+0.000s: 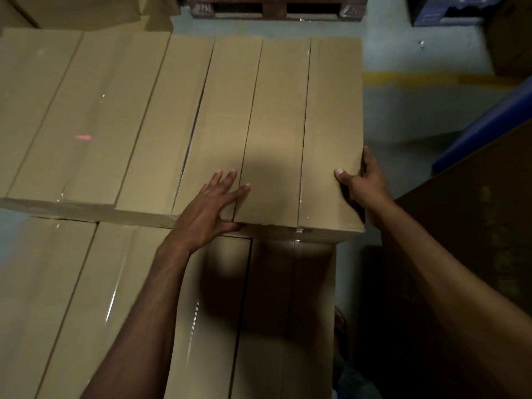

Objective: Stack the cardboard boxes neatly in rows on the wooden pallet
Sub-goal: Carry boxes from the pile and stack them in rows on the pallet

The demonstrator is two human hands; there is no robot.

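Several long, taped cardboard boxes lie side by side in an upper row, over a lower layer of boxes (121,298) nearer me. The rightmost top box (331,125) ends the row, with its neighbour (276,133) to the left. My left hand (210,211) lies flat with fingers spread across the seam at the neighbour's near left end. My right hand (364,180) clasps the near right corner of the rightmost box, thumb on top and fingers down its side. The pallet under this stack is hidden.
A dark wooden pallet (273,8) stands on the grey floor beyond the stack. A yellow floor line (426,77) runs at the right. A blue object (489,128) and a dark brown carton (475,240) stand close on the right. More cartons sit far left.
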